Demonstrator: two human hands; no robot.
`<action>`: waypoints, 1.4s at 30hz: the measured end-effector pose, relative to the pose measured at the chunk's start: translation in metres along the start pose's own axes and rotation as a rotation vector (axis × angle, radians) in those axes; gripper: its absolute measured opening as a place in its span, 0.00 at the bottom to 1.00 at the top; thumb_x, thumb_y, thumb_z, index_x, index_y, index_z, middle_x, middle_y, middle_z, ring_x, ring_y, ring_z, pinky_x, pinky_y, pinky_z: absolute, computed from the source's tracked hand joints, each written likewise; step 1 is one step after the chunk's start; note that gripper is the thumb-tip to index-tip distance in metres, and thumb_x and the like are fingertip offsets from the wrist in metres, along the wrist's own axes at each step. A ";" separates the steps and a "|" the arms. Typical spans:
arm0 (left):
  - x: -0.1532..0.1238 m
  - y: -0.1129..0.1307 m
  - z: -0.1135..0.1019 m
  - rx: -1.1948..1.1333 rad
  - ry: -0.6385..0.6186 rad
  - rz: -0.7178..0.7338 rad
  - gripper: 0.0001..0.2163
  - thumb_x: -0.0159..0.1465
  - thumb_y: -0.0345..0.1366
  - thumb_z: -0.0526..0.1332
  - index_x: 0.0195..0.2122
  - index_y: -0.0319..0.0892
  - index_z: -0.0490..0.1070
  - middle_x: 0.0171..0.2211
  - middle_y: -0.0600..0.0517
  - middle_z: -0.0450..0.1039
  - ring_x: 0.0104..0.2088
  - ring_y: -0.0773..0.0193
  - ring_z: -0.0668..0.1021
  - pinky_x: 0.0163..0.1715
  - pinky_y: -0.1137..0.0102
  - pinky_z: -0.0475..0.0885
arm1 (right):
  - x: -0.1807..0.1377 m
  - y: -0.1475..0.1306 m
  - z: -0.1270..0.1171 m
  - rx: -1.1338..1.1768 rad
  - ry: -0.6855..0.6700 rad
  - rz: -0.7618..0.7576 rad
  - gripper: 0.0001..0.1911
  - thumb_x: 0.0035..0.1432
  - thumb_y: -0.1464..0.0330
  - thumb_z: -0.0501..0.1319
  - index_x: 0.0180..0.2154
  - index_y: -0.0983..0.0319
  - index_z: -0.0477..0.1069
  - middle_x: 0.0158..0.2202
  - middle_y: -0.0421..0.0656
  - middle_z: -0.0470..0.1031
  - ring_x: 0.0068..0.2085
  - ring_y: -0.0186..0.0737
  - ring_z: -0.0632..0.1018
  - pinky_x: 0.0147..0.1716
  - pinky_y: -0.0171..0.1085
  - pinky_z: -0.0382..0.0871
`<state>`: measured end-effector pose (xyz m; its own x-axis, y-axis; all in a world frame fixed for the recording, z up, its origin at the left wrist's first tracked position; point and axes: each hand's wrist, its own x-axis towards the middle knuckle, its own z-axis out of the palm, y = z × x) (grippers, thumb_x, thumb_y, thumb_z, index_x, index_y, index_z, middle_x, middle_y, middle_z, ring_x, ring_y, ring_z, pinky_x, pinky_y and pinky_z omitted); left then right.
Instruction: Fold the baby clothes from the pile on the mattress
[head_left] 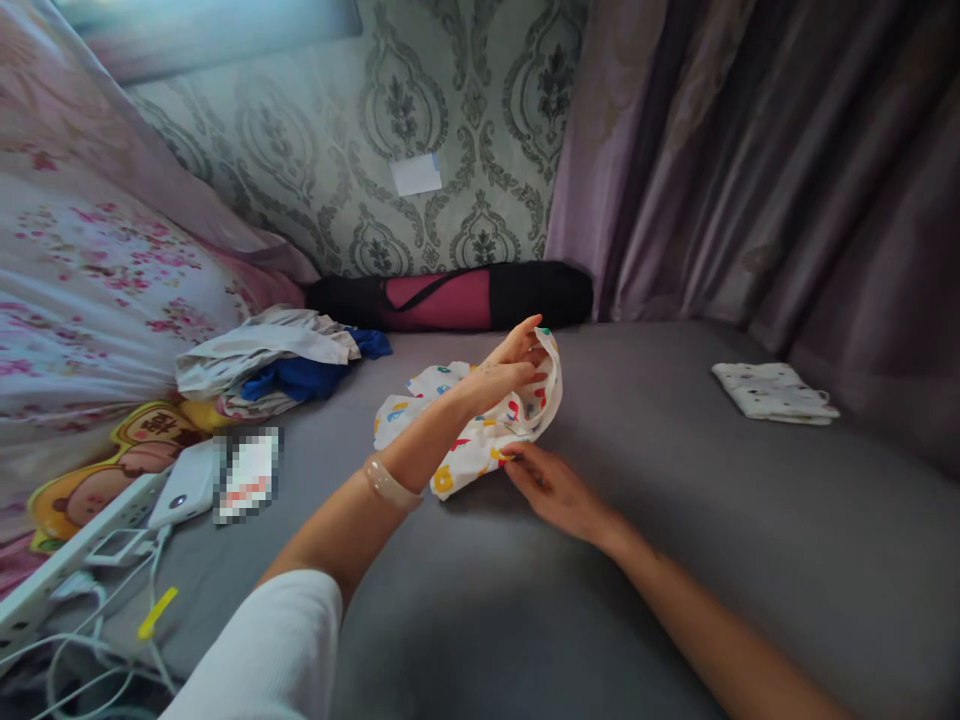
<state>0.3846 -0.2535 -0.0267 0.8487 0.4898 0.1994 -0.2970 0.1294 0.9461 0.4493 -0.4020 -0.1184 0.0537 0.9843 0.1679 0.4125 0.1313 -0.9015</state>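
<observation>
A small white garment (466,450) with a colourful print, apparently a child's pants, lies partly raised on the grey bed sheet. My left hand (510,362) reaches over it, with some fingers inside its wide, banded opening and one finger extended upward. Those fingers hold up the far side of the band. At the near edge of the same opening, my right hand (546,482) pinches the fabric between thumb and fingers. Part of the garment is hidden behind my left forearm, which wears a pale bangle (391,484).
A folded white printed cloth (775,393) lies to the right. Piled clothes (270,355) are at the left, above a power strip (79,555), a white power bank (187,485) and cables. A black and maroon long bag (442,298) rests against the wall.
</observation>
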 end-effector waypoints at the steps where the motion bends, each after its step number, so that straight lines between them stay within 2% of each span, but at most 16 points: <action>1: 0.001 -0.002 -0.007 0.025 0.008 -0.003 0.39 0.50 0.23 0.60 0.64 0.51 0.54 0.50 0.50 0.69 0.49 0.63 0.74 0.50 0.66 0.67 | 0.002 0.000 -0.001 0.037 0.031 0.008 0.16 0.64 0.57 0.55 0.46 0.59 0.72 0.42 0.44 0.78 0.42 0.40 0.78 0.43 0.39 0.73; 5: -0.001 -0.006 -0.032 0.172 0.072 -0.040 0.37 0.54 0.26 0.61 0.65 0.46 0.49 0.43 0.49 0.74 0.40 0.63 0.79 0.44 0.64 0.70 | 0.010 -0.002 -0.012 0.205 0.140 0.125 0.18 0.57 0.52 0.60 0.29 0.60 0.70 0.28 0.41 0.75 0.31 0.38 0.76 0.35 0.38 0.73; 8: -0.010 -0.011 -0.048 0.364 0.114 -0.057 0.26 0.56 0.29 0.59 0.57 0.41 0.58 0.39 0.47 0.76 0.35 0.64 0.79 0.37 0.68 0.71 | 0.013 -0.001 -0.028 0.322 0.118 0.241 0.20 0.50 0.53 0.65 0.24 0.59 0.61 0.23 0.37 0.69 0.26 0.35 0.73 0.29 0.36 0.71; 11: -0.024 -0.026 -0.064 0.604 0.061 -0.116 0.15 0.58 0.32 0.56 0.47 0.38 0.65 0.38 0.47 0.75 0.34 0.64 0.78 0.34 0.70 0.71 | 0.013 0.001 -0.049 0.343 0.037 0.304 0.20 0.45 0.60 0.69 0.25 0.58 0.56 0.22 0.33 0.66 0.26 0.31 0.71 0.28 0.32 0.68; 14: -0.040 -0.046 -0.081 0.970 -0.066 -0.188 0.11 0.61 0.35 0.55 0.43 0.38 0.68 0.38 0.45 0.75 0.39 0.60 0.77 0.39 0.66 0.71 | 0.008 0.007 -0.072 0.258 -0.124 0.354 0.16 0.45 0.66 0.67 0.27 0.59 0.58 0.23 0.32 0.64 0.25 0.29 0.68 0.26 0.30 0.63; 17: -0.056 -0.060 -0.092 1.417 -0.080 -0.224 0.14 0.62 0.42 0.59 0.46 0.40 0.69 0.48 0.42 0.72 0.50 0.52 0.73 0.50 0.59 0.68 | 0.000 0.018 -0.095 0.159 -0.303 0.413 0.13 0.46 0.67 0.65 0.29 0.60 0.61 0.24 0.33 0.64 0.25 0.29 0.67 0.25 0.30 0.61; 19: -0.065 -0.062 -0.095 1.611 -0.075 -0.278 0.19 0.63 0.49 0.58 0.48 0.40 0.69 0.52 0.41 0.69 0.53 0.48 0.70 0.53 0.57 0.65 | -0.004 0.026 -0.109 0.124 -0.382 0.444 0.13 0.46 0.67 0.65 0.31 0.61 0.62 0.25 0.33 0.65 0.26 0.29 0.68 0.26 0.30 0.61; 21: -0.073 -0.059 -0.091 1.703 -0.105 -0.332 0.21 0.65 0.51 0.54 0.48 0.39 0.69 0.51 0.40 0.69 0.51 0.49 0.72 0.51 0.59 0.66 | -0.007 0.032 -0.121 0.103 -0.389 0.471 0.13 0.46 0.65 0.65 0.32 0.61 0.63 0.26 0.34 0.66 0.26 0.30 0.68 0.26 0.31 0.62; 23: -0.080 -0.055 -0.084 1.730 -0.148 -0.354 0.19 0.68 0.48 0.49 0.46 0.38 0.69 0.46 0.40 0.71 0.46 0.52 0.75 0.47 0.62 0.67 | -0.009 0.034 -0.130 0.091 -0.349 0.493 0.14 0.46 0.64 0.66 0.33 0.61 0.64 0.27 0.35 0.66 0.27 0.30 0.68 0.27 0.31 0.62; 28: -0.092 -0.047 -0.053 1.649 -0.333 -0.422 0.15 0.69 0.38 0.47 0.36 0.37 0.71 0.33 0.44 0.74 0.36 0.58 0.77 0.39 0.68 0.67 | -0.012 0.038 -0.151 0.020 -0.224 0.522 0.17 0.43 0.60 0.67 0.32 0.61 0.66 0.28 0.37 0.69 0.30 0.33 0.69 0.30 0.32 0.62; 31: -0.096 -0.045 -0.024 1.463 -0.499 -0.511 0.14 0.65 0.35 0.51 0.24 0.39 0.68 0.23 0.50 0.70 0.27 0.64 0.74 0.30 0.73 0.65 | -0.014 0.044 -0.161 -0.049 -0.183 0.521 0.16 0.42 0.59 0.66 0.33 0.60 0.68 0.29 0.39 0.71 0.31 0.35 0.71 0.32 0.33 0.64; 33: -0.101 -0.045 -0.001 1.276 -0.542 -0.595 0.13 0.63 0.35 0.53 0.21 0.40 0.64 0.19 0.53 0.66 0.23 0.67 0.72 0.26 0.74 0.64 | -0.017 0.049 -0.167 -0.080 -0.156 0.525 0.14 0.42 0.60 0.65 0.32 0.60 0.69 0.29 0.39 0.73 0.32 0.36 0.72 0.33 0.34 0.65; 35: -0.107 -0.046 0.023 0.993 -0.565 -0.747 0.13 0.64 0.36 0.51 0.22 0.41 0.63 0.16 0.55 0.64 0.19 0.68 0.71 0.23 0.75 0.65 | -0.019 0.054 -0.173 -0.101 -0.120 0.544 0.11 0.43 0.62 0.64 0.30 0.60 0.70 0.29 0.40 0.74 0.32 0.37 0.73 0.34 0.34 0.66; 37: -0.114 -0.046 0.044 0.701 -0.580 -0.831 0.13 0.67 0.39 0.50 0.25 0.41 0.62 0.17 0.56 0.65 0.17 0.69 0.70 0.21 0.75 0.67 | -0.022 0.058 -0.180 -0.145 -0.090 0.564 0.07 0.44 0.66 0.63 0.28 0.60 0.71 0.28 0.40 0.76 0.32 0.37 0.74 0.34 0.34 0.68; 40: -0.121 -0.039 0.064 0.401 -0.714 -0.801 0.12 0.66 0.44 0.56 0.31 0.41 0.65 0.22 0.55 0.69 0.19 0.70 0.72 0.23 0.75 0.70 | -0.027 0.063 -0.191 -0.345 -0.040 0.621 0.03 0.44 0.71 0.62 0.27 0.60 0.73 0.28 0.41 0.78 0.33 0.38 0.76 0.34 0.33 0.69; 42: -0.119 -0.028 0.066 0.332 -0.809 -0.750 0.13 0.63 0.47 0.60 0.34 0.41 0.68 0.24 0.54 0.71 0.21 0.70 0.74 0.24 0.76 0.71 | -0.029 0.063 -0.197 -0.559 0.054 0.682 0.05 0.45 0.72 0.61 0.27 0.59 0.75 0.28 0.42 0.78 0.32 0.39 0.77 0.32 0.33 0.68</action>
<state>0.3208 -0.3719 -0.0598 0.8312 -0.3264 -0.4501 0.4291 -0.1380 0.8926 0.6527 -0.4458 -0.1013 0.4870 0.8188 -0.3039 0.6586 -0.5728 -0.4879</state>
